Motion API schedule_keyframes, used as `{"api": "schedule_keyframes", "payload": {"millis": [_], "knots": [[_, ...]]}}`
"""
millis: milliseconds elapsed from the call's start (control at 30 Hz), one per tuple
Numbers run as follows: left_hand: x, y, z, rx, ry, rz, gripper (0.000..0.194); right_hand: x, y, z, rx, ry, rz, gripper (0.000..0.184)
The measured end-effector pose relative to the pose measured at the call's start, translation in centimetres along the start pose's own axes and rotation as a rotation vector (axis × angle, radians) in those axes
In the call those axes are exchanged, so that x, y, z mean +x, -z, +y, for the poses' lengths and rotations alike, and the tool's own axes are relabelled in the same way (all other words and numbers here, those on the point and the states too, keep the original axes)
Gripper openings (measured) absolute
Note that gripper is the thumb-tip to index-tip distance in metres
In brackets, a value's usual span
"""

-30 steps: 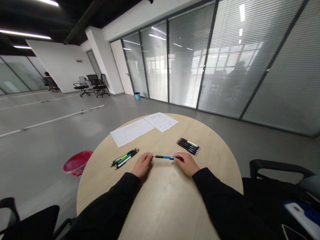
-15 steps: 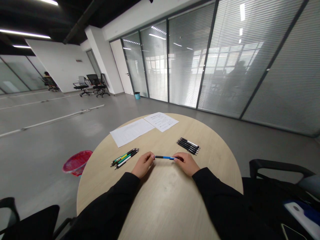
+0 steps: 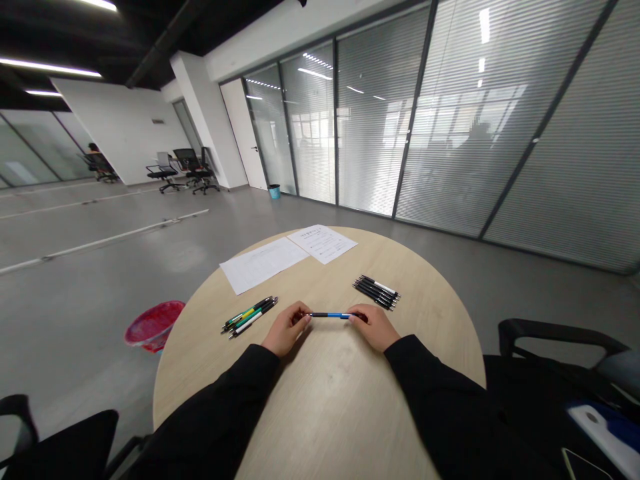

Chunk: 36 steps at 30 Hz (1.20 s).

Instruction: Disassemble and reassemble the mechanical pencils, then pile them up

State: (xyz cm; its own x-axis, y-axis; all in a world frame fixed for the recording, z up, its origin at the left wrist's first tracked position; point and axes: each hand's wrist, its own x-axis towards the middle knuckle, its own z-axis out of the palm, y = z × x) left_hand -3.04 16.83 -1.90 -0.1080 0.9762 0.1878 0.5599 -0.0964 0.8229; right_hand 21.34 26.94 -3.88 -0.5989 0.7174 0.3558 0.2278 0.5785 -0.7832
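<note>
Between my hands, a slim blue-and-black mechanical pencil (image 3: 330,315) lies nearly level above the light wood round table (image 3: 330,413). My left hand (image 3: 289,329) pinches its left end, and my right hand (image 3: 374,328) holds its right end. To the left of my left hand lies a bundle of green, yellow and white pens (image 3: 249,317). Beyond my right hand lies a bundle of black pens with white barrels (image 3: 376,292). Two printed paper sheets (image 3: 263,265) lie at the far edge.
A red mesh wastebasket (image 3: 154,325) stands on the grey floor left of the table. Black office chairs (image 3: 550,333) flank the table, with a phone (image 3: 583,465) at the lower right. Glass walls with blinds run behind, and a seated person (image 3: 97,163) is far off.
My left hand has closed in on the pencil's left end. The pencil has gone from slightly tilted to nearly level.
</note>
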Motion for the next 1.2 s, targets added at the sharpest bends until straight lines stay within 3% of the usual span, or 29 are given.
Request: {"api": "schedule_keyframes", "payload": {"millis": [267, 367, 600, 900, 1200], "knots": [[0.1, -0.4, -0.1, -0.074, -0.014, 0.055, 0.033, 0.0, -0.2, 0.3, 0.011, -0.008, 0.003, 0.017], [0.0, -0.3, 0.6, -0.003, 0.017, 0.062, 0.027, 0.0, -0.1, 0.3, 0.011, -0.008, 0.000, 0.017], [-0.1, -0.2, 1.7, 0.141, 0.036, 0.054, 0.048, 0.0, -0.1, 0.2, -0.005, 0.000, -0.016, 0.017], [0.0, -0.1, 0.6, 0.074, -0.013, -0.063, 0.035, 0.0, -0.1, 0.2, -0.005, 0.006, -0.016, 0.017], [-0.1, -0.2, 0.7, -0.030, -0.028, -0.046, 0.020, 0.0, -0.1, 0.4, -0.012, 0.008, -0.010, 0.017]]}}
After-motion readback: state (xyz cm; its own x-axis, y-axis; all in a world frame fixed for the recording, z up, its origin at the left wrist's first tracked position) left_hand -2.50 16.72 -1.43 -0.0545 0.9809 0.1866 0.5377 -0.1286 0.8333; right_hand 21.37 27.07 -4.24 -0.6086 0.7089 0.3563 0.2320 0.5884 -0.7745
